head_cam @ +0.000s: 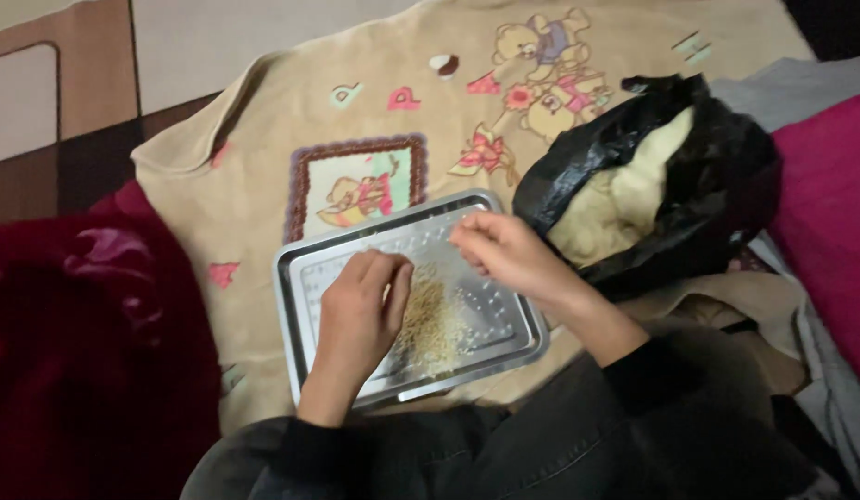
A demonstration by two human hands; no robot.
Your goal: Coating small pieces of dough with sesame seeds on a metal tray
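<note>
A shiny metal tray (300,268) lies on a beige blanket with cartoon bears. A loose heap of pale grains (435,324) is spread over the tray's middle. My left hand (361,310) rests on the tray with its fingers curled down into the left side of the grains. My right hand (509,255) hovers over the tray's far right part, fingertips pinched together; whether something small sits between them is too blurred to tell.
A black plastic bag (717,176) with a pale cloth sack inside lies open to the right of the tray. A dark red blanket (87,352) is on the left, a magenta cushion (833,213) on the right. Patterned floor (69,102) shows at top left.
</note>
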